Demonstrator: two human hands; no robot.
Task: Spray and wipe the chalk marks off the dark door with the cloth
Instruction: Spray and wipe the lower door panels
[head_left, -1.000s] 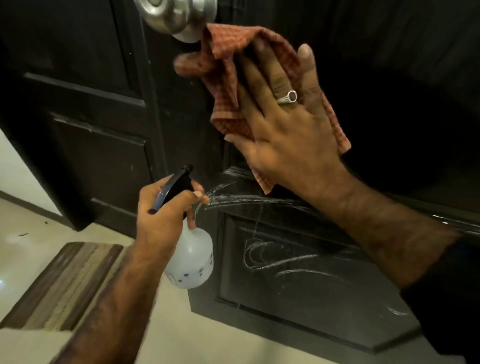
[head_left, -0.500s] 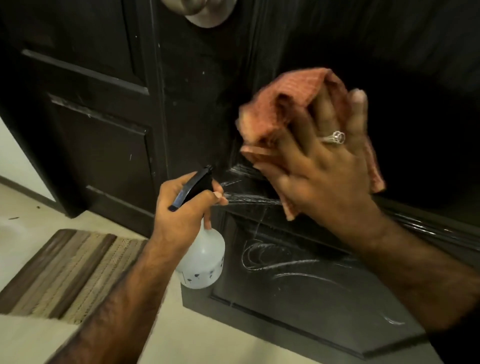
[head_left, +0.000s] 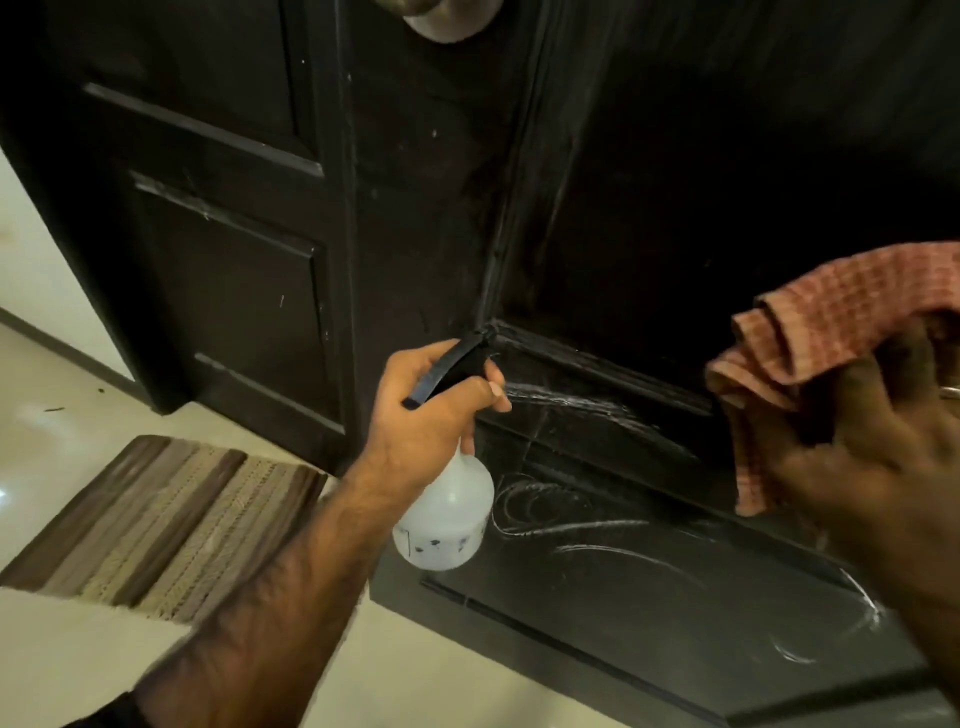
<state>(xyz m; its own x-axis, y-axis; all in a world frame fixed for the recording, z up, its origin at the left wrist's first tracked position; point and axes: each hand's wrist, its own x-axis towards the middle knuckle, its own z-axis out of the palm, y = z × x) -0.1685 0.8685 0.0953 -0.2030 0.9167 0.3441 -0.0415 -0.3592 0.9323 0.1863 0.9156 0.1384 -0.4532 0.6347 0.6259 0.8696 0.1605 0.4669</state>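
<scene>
White chalk marks (head_left: 597, 540) loop across the lower panel of the dark door (head_left: 675, 182), running left to right, with another streak on the moulding just above. The left hand (head_left: 431, 415) grips the spray bottle (head_left: 447, 519) by its neck, nozzle aimed rightward at that streak and close to it. The right hand (head_left: 872, 447) clutches the bunched red cloth (head_left: 831, 332) off to the right, above the panel scrawls. The marks lie below and left of the cloth, so the wipe likely sweeps down and leftward.
</scene>
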